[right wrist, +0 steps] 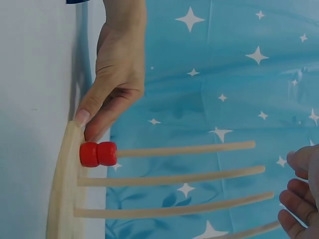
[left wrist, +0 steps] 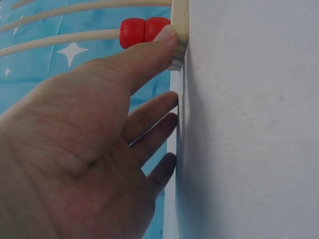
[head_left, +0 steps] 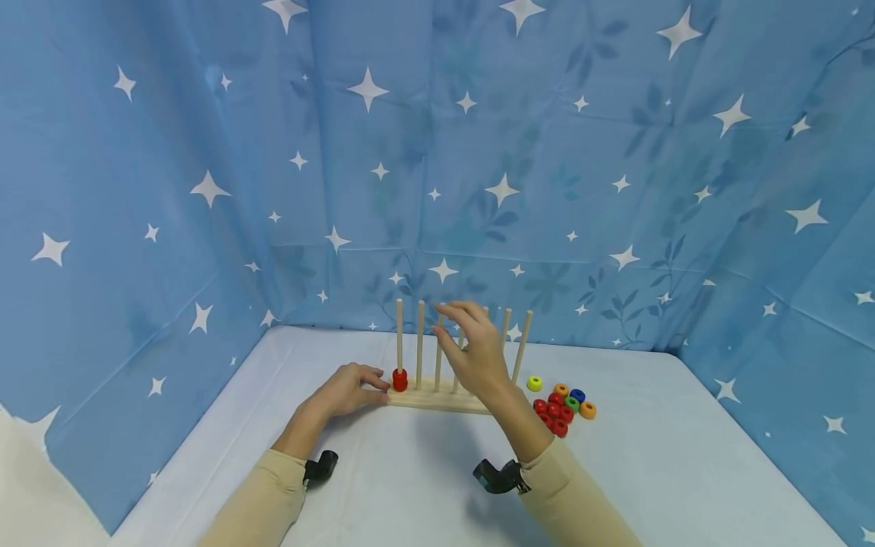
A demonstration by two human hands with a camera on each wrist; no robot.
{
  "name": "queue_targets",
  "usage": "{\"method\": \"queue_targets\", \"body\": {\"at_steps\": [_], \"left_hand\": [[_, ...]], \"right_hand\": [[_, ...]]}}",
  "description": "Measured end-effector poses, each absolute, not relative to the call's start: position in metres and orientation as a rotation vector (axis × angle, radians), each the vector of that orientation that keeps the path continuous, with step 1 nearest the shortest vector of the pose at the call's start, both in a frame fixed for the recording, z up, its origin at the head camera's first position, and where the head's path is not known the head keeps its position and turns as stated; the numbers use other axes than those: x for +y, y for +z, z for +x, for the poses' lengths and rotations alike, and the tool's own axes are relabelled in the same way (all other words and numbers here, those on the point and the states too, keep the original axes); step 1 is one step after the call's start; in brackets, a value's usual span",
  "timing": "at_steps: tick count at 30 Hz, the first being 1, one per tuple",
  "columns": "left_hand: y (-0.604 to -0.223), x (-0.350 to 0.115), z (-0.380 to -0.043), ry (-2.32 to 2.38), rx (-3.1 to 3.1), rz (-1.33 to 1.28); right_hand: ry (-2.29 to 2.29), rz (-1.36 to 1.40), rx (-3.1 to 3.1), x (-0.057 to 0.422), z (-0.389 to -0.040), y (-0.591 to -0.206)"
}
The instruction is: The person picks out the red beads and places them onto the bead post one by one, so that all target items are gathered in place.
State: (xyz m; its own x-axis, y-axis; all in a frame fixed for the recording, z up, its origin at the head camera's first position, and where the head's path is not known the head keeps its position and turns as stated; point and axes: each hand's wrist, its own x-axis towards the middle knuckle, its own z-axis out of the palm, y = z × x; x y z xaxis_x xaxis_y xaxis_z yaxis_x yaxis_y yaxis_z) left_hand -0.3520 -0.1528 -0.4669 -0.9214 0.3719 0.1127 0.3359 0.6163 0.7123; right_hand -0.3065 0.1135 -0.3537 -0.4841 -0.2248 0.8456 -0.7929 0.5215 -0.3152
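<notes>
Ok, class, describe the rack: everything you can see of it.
The rack looks like pale, bare wood: a long, flat base with a row of slim, round pegs. It stands on the white table, pegs pointing up. Two red beads sit stacked at the foot of the leftmost peg; the visible parts of the others are bare. The left hand pinches the base's left end; in the head view the right hand partly hides several pegs.

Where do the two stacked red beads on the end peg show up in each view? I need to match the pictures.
Head: red beads below centre, slightly left, on the leftmost peg.
Left wrist: red beads near the top edge, just left of centre.
Right wrist: red beads toward the left side, below mid-height.
Shared landmark: the left hand, at the wooden base's end beside them.
</notes>
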Motion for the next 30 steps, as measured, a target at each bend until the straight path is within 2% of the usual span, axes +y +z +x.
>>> {"method": "queue_targets", "body": {"at_steps": [13,30], "left_hand": [[-0.468,-0.154,-0.353,1.211,2.772,0.628],[-0.465,-0.154,-0.355,1.202,2.769,0.664]], "right_hand": [[1.008,0.759,-1.953,0.129,-0.301,-0.368],[1.024,0.751,-1.941,0.138,-0.296,-0.367]]}}
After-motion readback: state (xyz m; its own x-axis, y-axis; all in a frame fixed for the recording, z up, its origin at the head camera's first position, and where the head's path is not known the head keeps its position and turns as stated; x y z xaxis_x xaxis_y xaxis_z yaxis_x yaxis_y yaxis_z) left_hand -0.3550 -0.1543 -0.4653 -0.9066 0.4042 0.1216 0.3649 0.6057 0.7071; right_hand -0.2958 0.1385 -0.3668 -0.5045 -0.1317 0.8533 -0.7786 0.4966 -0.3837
